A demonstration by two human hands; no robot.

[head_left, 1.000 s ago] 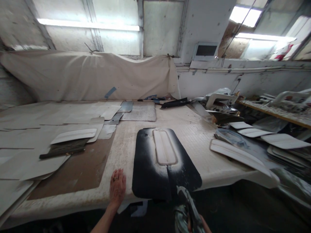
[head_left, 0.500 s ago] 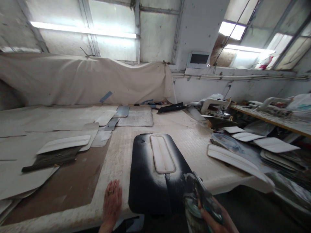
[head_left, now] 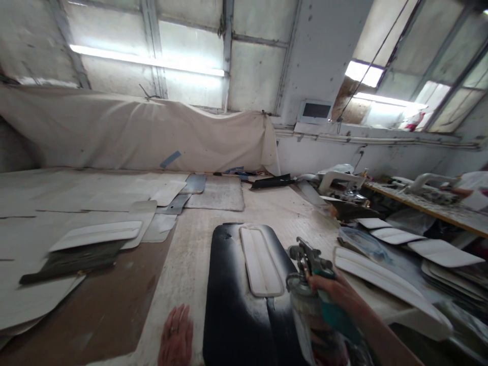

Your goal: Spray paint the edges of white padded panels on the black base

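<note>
Gripping one spray gun (head_left: 305, 292), right hand (head_left: 335, 290) flanks one white-misted black board (head_left: 233, 310) at three o'clock; left hand (head_left: 176, 336) flat, empty.

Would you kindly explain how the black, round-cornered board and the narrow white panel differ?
The black, round-cornered board is larger than the narrow white panel. The board is black with whitish haze; the panel, white with tan edging. The board lies underneath; the panel rests on top. Both have rounded corners.

Cloudy windows (head_left: 259, 76) beside a white wall (head_left: 320, 56)
Far left, a bright light strip (head_left: 148, 60) above a beige sheet (head_left: 152, 133).
</note>
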